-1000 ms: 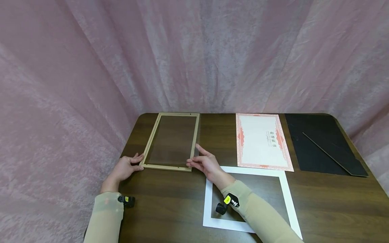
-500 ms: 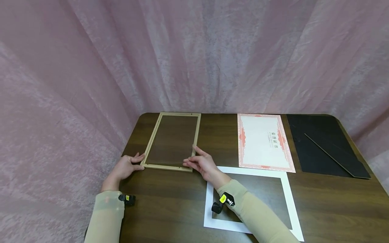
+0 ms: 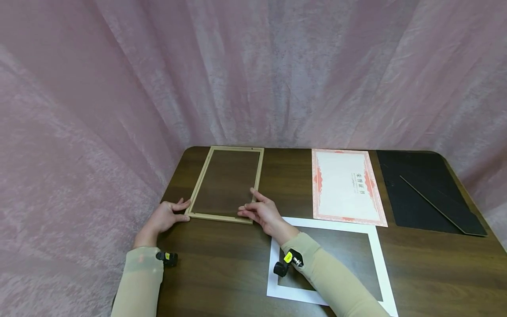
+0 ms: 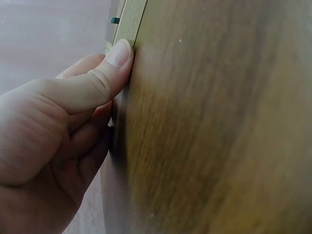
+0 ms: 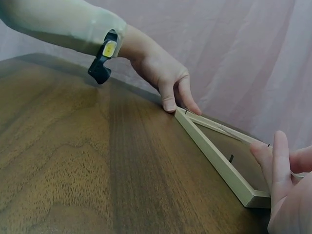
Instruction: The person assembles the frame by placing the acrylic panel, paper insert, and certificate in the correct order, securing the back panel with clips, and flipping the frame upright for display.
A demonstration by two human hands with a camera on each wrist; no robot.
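From the head view, a light wooden picture frame (image 3: 227, 185) lies flat on the far left part of the brown table (image 3: 222, 264). The left hand (image 3: 164, 218) touches the frame's near left corner with thumb and fingers, loosely bent. The right hand (image 3: 263, 213) rests at the near right corner, fingers mostly straight and touching the rail. A white mat border (image 3: 376, 259) lies near the right arm. A certificate (image 3: 346, 185) and a black backing board (image 3: 424, 189) lie further right.

In the left wrist view, the left thumb (image 4: 114, 56) presses on the frame's corner (image 4: 130, 22).

In the right wrist view, 2 fingers of the left hand (image 5: 168, 83) press the frame's far corner, and the right fingertips (image 5: 280, 161) touch the near one.
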